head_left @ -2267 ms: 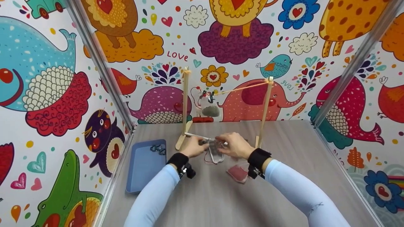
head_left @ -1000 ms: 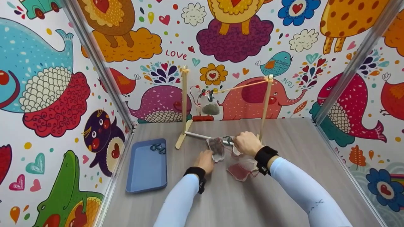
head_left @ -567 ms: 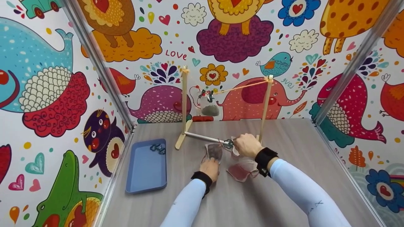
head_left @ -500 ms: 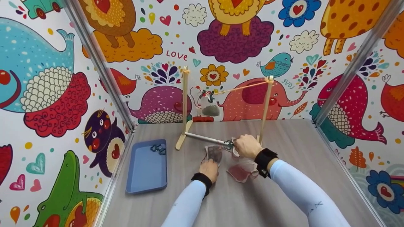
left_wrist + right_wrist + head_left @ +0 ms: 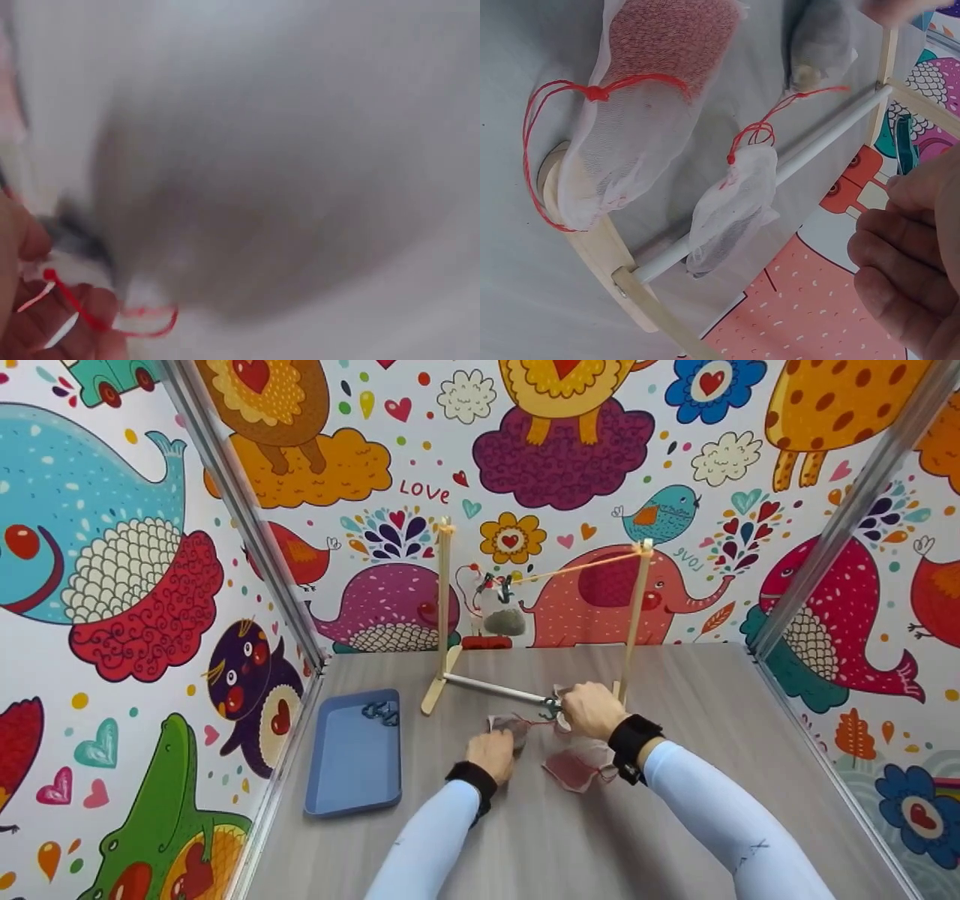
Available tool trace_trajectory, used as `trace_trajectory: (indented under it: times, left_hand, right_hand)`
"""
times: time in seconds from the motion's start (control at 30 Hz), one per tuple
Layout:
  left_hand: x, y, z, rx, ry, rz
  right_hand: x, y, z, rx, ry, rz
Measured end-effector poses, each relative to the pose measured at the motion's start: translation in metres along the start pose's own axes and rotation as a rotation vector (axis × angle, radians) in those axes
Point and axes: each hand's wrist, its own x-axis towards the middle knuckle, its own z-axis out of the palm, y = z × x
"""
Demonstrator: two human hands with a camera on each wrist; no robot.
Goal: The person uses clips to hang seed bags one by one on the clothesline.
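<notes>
In the head view my left hand (image 5: 491, 754) grips a small mesh pouch (image 5: 510, 726) with dark filling, low over the table. Its red drawstring (image 5: 90, 315) lies across my fingers in the blurred left wrist view. My right hand (image 5: 592, 709) pinches a dark clip (image 5: 551, 706) at the end of the rack's white rod (image 5: 491, 689). A red-filled mesh pouch (image 5: 570, 769) lies on the table under my right wrist, seen also as the red-filled pouch (image 5: 660, 45). A pale pouch (image 5: 735, 202) lies across the white rod (image 5: 817, 142) beside my right fingers (image 5: 907, 262).
A wooden rack (image 5: 442, 607) with two posts and an orange string (image 5: 577, 568) stands at the back. One pouch (image 5: 504, 619) hangs clipped on the string. A blue tray (image 5: 352, 765) holding dark clips (image 5: 379, 712) sits at the left, by the patterned wall.
My left hand has let go of the pouch's top, drawn back toward me and now holds its near end, lowering it to the table. My right hand stays at the rod with the clip.
</notes>
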Motion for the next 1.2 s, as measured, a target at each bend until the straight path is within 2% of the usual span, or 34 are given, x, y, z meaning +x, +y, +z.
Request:
trace_trajectory:
  times: [0.1, 0.2, 0.33, 0.43, 0.53, 0.6, 0.67, 0.77, 0.93, 1.0, 1.1, 1.2]
  left_hand:
    - [0.017, -0.008, -0.02, 0.019, 0.009, 0.014]
    - [0.038, -0.015, -0.048, 0.011, -0.022, 0.04]
    - [0.065, -0.018, -0.098, 0.009, -0.036, 0.112]
    - [0.084, -0.016, -0.138, 0.068, 0.064, 0.22]
    - [0.103, -0.012, -0.175, 0.138, 0.241, 0.31]
    - [0.118, -0.009, -0.196, 0.158, 0.353, 0.32]
    - [0.133, -0.009, -0.212, 0.14, 0.425, 0.287]
    - [0.154, -0.012, -0.227, 0.058, 0.46, 0.184]
    - [0.174, -0.025, -0.231, -0.133, 0.372, 0.025]
    - [0.177, -0.03, -0.229, -0.181, 0.326, 0.002]
    - [0.179, -0.034, -0.226, -0.202, 0.28, -0.001]
    - [0.179, -0.035, -0.224, -0.206, 0.281, -0.003]
  right_hand:
    - [-0.001, 0.002, 0.001, 0.001, -0.03, 0.027]
    - [-0.003, 0.003, 0.001, 0.0, -0.071, 0.042]
    - [-0.006, 0.004, -0.001, 0.003, -0.101, 0.049]
    - [-0.008, 0.006, -0.002, -0.002, -0.085, 0.045]
    - [-0.01, 0.008, -0.002, -0.015, -0.059, 0.043]
    - [-0.011, 0.009, -0.002, -0.023, -0.055, 0.049]
    - [-0.01, 0.008, -0.003, -0.016, -0.066, 0.055]
    - [-0.008, 0.006, -0.004, 0.001, -0.088, 0.051]
    - [-0.002, 0.003, -0.008, 0.0, -0.083, 0.049]
    - [-0.001, 0.003, -0.011, 0.002, -0.095, 0.067]
    - [0.001, 0.004, -0.018, 0.02, -0.129, 0.1]
    - [0.004, 0.005, -0.026, 0.035, -0.12, 0.083]
